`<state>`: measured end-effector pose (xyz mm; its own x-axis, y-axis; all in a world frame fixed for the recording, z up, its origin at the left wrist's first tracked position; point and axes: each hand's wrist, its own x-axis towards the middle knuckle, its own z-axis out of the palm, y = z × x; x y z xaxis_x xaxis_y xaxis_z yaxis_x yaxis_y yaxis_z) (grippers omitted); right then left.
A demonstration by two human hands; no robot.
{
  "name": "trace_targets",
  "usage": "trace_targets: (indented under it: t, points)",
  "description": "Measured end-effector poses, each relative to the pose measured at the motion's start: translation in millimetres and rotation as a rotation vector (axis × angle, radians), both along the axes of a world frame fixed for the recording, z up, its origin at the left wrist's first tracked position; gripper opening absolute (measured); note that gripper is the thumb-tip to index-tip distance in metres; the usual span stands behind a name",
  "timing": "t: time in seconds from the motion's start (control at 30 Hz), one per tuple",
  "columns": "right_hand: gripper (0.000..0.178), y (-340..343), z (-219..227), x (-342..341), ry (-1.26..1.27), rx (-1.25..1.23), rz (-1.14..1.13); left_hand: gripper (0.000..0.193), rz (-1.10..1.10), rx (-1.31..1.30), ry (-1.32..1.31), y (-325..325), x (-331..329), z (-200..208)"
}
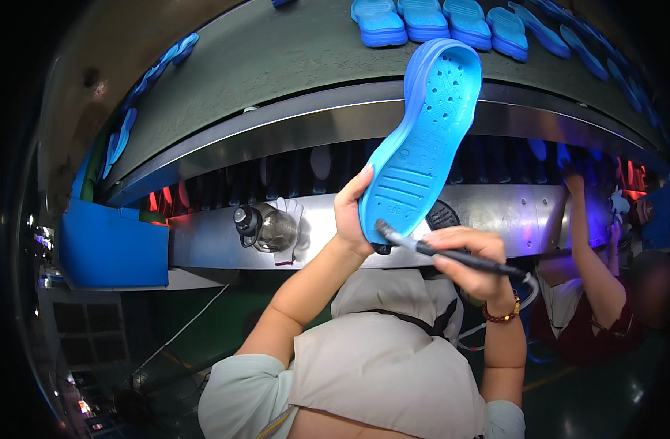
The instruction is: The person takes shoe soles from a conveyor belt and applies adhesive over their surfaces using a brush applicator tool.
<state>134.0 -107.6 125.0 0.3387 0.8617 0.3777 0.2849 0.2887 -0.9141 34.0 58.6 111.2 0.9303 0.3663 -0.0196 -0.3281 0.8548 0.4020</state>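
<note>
A blue shoe sole (420, 150) is held up at a slant, its heel end toward me and its hollow inner side facing up. My left hand (355, 212) grips it along the left edge near the heel, fingers passing underneath out of sight. In my right hand (470, 256) is a black-handled brush (463, 257) with a pale ferrule and a thin hose or cord at its back end. The brush's dark tip rests on or just over the inside of the heel; whether it touches I cannot tell.
Behind a metal rail (291, 132), a dark green belt (298, 66) carries several blue soles (423, 20). On the steel ledge (196, 238) stand a clear bottle (275, 228) and a white glove (290, 252). A blue box (112, 245) is at left; another person's arm (587, 241) reaches in at right.
</note>
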Motion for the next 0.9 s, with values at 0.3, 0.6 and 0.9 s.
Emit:
trace_targets:
  t: [0.3,0.6,0.9]
  points:
    - [0.017,-5.3,21.2,15.2,-0.378,-0.101,0.299,0.051,-0.501,0.233,0.371,7.1,-1.5,13.1]
    - [0.017,-13.8,21.8,32.0,-0.584,-0.305,0.421,0.058,-0.714,0.544,0.588,10.7,-5.3,16.9]
    - [0.018,-13.7,41.6,66.3,-0.654,-0.362,0.442,0.054,-0.670,0.562,0.632,12.6,-9.3,18.9]
